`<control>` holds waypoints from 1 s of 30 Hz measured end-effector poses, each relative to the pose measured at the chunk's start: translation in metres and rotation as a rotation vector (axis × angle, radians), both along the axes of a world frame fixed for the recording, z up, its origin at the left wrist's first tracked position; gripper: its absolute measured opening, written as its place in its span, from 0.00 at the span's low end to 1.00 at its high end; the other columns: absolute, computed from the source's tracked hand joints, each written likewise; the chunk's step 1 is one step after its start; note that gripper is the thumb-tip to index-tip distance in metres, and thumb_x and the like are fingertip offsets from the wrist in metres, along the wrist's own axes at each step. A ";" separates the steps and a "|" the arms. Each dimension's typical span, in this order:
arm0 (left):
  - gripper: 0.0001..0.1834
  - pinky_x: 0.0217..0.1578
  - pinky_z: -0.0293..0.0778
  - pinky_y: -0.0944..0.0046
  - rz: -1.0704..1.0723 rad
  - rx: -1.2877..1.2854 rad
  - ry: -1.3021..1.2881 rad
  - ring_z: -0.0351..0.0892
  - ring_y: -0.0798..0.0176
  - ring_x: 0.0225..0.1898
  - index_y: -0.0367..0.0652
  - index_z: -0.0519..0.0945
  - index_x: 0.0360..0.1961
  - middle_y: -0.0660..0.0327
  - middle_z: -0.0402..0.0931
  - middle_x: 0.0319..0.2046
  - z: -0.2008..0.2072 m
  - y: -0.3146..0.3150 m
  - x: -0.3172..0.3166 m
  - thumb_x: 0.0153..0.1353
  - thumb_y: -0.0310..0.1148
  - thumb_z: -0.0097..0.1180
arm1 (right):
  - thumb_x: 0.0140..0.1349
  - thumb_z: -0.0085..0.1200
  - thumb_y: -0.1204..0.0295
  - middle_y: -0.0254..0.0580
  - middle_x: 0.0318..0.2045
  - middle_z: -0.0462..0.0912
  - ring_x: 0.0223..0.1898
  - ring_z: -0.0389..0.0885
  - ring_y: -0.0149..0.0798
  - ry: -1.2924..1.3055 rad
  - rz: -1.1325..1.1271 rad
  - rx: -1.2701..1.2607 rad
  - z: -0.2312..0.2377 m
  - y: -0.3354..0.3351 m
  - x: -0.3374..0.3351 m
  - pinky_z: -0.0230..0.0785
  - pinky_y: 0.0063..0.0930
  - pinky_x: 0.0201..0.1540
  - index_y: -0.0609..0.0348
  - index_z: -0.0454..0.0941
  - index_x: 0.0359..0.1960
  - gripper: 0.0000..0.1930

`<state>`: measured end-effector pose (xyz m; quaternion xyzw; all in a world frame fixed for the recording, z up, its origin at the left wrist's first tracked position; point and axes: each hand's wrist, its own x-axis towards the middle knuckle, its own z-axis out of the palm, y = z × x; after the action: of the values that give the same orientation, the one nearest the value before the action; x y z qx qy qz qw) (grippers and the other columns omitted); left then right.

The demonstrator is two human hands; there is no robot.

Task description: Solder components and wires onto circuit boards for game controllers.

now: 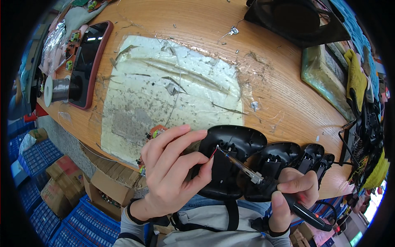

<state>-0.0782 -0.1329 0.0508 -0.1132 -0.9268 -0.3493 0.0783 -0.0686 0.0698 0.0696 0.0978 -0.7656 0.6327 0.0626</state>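
Observation:
My left hand (168, 168) is closed in a pinch on a thin red wire (214, 152), over the nearest black plastic shell (242, 138). In my right hand (294, 193) is a soldering iron (255, 177) with a black handle. Its tip meets the end of the red wire, or comes very close to it, inside the shell. More black shells (282, 150) stand in a row to the right, partly behind the iron and my right hand. A small orange circuit board (156, 131) shows just beyond my left fingers, mostly hidden by them.
A stained pale mat (164, 82) lies on the wooden table (271, 74). To the left are a phone (88, 66) and a wire spool (59, 91). At the right are a black fan-like device (288, 20), a plastic-wrapped block (325, 68) and a yellow glove (356, 80). Blue crates (88, 222) stand below.

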 end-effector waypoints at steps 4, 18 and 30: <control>0.08 0.48 0.63 0.58 0.000 0.002 0.001 0.72 0.52 0.46 0.41 0.75 0.20 0.57 0.77 0.38 -0.001 0.000 0.000 0.37 0.23 0.63 | 0.43 0.58 0.79 0.39 0.09 0.68 0.07 0.63 0.29 -0.013 -0.002 0.009 0.000 -0.001 0.000 0.51 0.20 0.10 0.65 0.66 0.25 0.12; 0.09 0.48 0.63 0.57 -0.007 -0.016 -0.001 0.71 0.52 0.47 0.41 0.74 0.20 0.57 0.77 0.38 0.000 0.000 0.000 0.37 0.23 0.63 | 0.43 0.59 0.77 0.39 0.09 0.68 0.06 0.62 0.28 -0.002 -0.040 0.004 -0.001 -0.004 0.000 0.51 0.19 0.10 0.65 0.67 0.24 0.12; 0.08 0.40 0.70 0.63 0.009 0.039 -0.003 0.70 0.51 0.47 0.40 0.74 0.20 0.56 0.76 0.38 -0.003 0.001 -0.001 0.38 0.20 0.62 | 0.44 0.60 0.64 0.30 0.14 0.58 0.16 0.54 0.24 -0.189 -0.268 -0.029 0.007 -0.011 0.013 0.44 0.18 0.20 0.58 0.60 0.23 0.19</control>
<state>-0.0795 -0.1316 0.0481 -0.1072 -0.9204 -0.3673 0.0806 -0.0556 0.0587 0.0763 -0.0662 -0.7651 0.6361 0.0755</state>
